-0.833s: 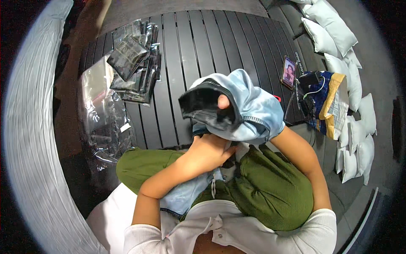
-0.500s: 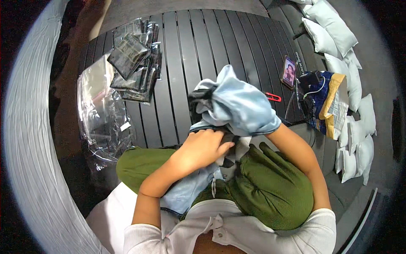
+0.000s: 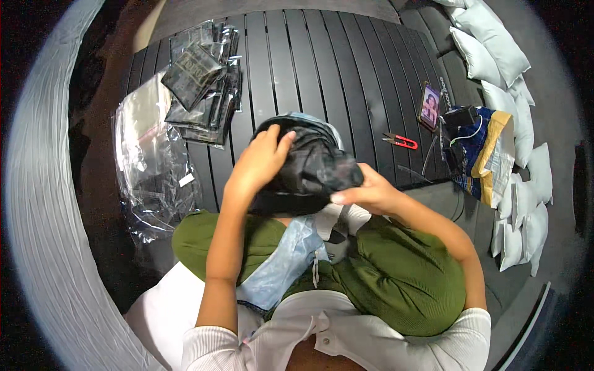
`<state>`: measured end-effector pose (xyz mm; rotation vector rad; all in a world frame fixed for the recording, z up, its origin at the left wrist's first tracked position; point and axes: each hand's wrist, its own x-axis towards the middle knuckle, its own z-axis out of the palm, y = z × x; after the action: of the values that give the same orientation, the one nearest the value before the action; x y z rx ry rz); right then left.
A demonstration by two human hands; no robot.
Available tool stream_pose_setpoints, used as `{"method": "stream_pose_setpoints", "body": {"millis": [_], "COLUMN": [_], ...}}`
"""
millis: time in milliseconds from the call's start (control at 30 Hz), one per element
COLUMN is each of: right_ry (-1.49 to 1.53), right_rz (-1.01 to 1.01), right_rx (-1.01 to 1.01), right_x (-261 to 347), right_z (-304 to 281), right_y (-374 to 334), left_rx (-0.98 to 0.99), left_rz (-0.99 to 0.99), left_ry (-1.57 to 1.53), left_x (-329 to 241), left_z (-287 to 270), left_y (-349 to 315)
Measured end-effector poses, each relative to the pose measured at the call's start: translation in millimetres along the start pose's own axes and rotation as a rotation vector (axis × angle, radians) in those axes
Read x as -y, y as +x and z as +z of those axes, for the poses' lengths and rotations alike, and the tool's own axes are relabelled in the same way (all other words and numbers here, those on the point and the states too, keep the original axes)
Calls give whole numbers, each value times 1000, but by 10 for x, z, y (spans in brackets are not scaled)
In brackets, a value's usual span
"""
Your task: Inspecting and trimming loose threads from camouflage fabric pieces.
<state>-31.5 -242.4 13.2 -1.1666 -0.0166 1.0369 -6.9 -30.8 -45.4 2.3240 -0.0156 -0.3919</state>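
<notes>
Presently: black-and-pale-blue satiny cloth piece (image 3: 303,162), at near edge of slatted counter (image 3: 281,62); right hand (image 3: 374,190), fingers pinching bunched side; left hand (image 3: 263,157), fingers on black face, grip indeterminable; advisable: smooth folds evenly, rim unstrained.

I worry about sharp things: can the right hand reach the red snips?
Probably yes: the red snips lie uncovered on the slatted table near the right hand, but it would first have to release the dark cloth.
</notes>
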Motion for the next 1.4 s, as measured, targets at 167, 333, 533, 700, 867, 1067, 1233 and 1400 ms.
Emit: {"method": "stream_pose_setpoints", "body": {"millis": [167,333,533,700,867,1067,1233,1400], "right_ry": [427,285,-678,-945,-619,257,363,531], "right_rz": [-202,-143,-442,-450,-556,-565,-616,-615], "right_rx": [115,30,103,-260,-680,-713,-599,-673], "right_x": [121,56,-54,-122,-139,-125,16,-1], "right_z": [-22,-105,-145,-315,-567,-689,-588,-731], "right_y": [-292,-371,-239,-239,-230,-219,-194,-167], "left_rx": [-171,-381,-440,-571,-818,-992,-1236,-1369], "left_rz": [0,-183,-237,-259,-143,-145,-47,81], "left_ry": [-37,112,261,364,419,335,250,151], "left_x": [306,444,410,318,201,514,413,300], "left_z": [-72,-120,24,-102,-350,-729,-811,-938], "left_y": [109,134,202,149,30,-65,-32,-141]}}
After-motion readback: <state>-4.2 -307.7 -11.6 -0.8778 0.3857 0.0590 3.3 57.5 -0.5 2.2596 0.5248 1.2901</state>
